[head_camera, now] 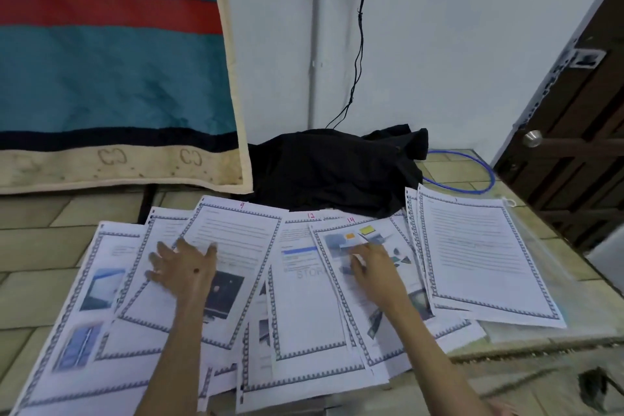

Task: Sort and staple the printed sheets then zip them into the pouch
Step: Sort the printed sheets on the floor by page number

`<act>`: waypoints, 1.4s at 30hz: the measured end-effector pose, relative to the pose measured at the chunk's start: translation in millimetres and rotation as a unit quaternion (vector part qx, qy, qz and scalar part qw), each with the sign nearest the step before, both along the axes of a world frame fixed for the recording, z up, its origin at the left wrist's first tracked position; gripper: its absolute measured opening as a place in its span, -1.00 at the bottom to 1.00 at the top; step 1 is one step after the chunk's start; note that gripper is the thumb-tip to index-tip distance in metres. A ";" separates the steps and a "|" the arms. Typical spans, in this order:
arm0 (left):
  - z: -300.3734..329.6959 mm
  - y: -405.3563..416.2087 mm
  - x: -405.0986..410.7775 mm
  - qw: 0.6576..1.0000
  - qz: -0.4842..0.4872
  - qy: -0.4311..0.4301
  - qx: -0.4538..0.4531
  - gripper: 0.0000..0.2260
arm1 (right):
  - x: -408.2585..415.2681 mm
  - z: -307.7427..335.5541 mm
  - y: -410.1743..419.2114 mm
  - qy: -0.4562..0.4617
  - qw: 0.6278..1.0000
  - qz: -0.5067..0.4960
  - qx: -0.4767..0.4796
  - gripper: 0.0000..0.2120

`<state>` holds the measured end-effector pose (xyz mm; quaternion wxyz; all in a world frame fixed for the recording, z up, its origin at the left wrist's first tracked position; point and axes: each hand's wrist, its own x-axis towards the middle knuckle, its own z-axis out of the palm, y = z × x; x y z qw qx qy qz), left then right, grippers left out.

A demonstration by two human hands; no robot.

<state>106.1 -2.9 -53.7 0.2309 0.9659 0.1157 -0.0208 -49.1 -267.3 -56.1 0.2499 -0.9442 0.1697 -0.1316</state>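
Note:
Several printed sheets with patterned borders lie fanned out across the tiled floor. Red handwritten numbers mark some tops: sheet 9 [236,233], sheet 12 [300,307] and sheet 14 [374,236]. My left hand [184,267] lies flat with spread fingers on sheet 9. My right hand [376,268] rests on sheet 14, fingertips on its coloured pictures. A separate text-only stack [483,257] lies at the right on a clear plastic pouch [537,246] with a white zip pull at its top corner. No stapler is in view.
A black cloth bundle [337,169] sits behind the sheets by the wall. A blue cable loop [472,176] lies beside it. A teal, red-striped blanket [111,78] hangs at the left. A dark wooden door [574,145] stands at the right.

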 end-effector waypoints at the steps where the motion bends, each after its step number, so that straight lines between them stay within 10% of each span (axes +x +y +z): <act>1: 3.3 12.0 4.7 0.999 0.011 0.038 0.007 -0.31 | 5.7 -4.0 13.1 0.006 0.999 0.044 0.011 -0.75; 6: 22.5 29.4 12.9 0.991 -0.006 0.116 0.072 -0.25 | 28.9 -14.7 39.8 0.068 0.995 0.071 -0.023 -0.74; 11: 45.4 20.2 -2.0 0.993 -0.059 0.018 -0.101 -0.89 | 48.0 6.8 55.0 0.143 0.989 0.041 -0.011 -0.77; 16: 61.9 -28.6 -64.1 0.971 -0.233 -0.032 -0.027 -0.72 | 58.4 54.1 103.4 0.118 0.940 0.012 0.321 -0.33; 21: 53.7 -16.5 -66.3 0.909 -0.274 0.143 -0.279 -0.57 | 67.3 50.2 102.9 0.103 0.938 -0.074 0.324 -0.86; 24: 32.4 43.3 -26.2 0.992 -0.050 0.047 -0.110 -0.43 | 65.5 52.2 99.0 0.114 0.919 -0.089 0.367 -0.81; 29: 12.9 133.2 10.3 0.981 0.172 0.060 -0.063 -0.44 | 70.1 51.3 98.0 0.138 0.910 -0.079 0.383 -0.90; 32: 29.5 130.5 8.3 0.990 0.131 -0.050 0.003 -0.83 | 72.4 51.3 95.4 0.157 0.901 -0.087 0.394 -0.91; 42: 61.2 8.1 -65.9 0.967 -0.225 -0.101 0.060 -0.64 | 77.1 49.2 93.4 0.177 0.891 -0.100 0.406 -0.79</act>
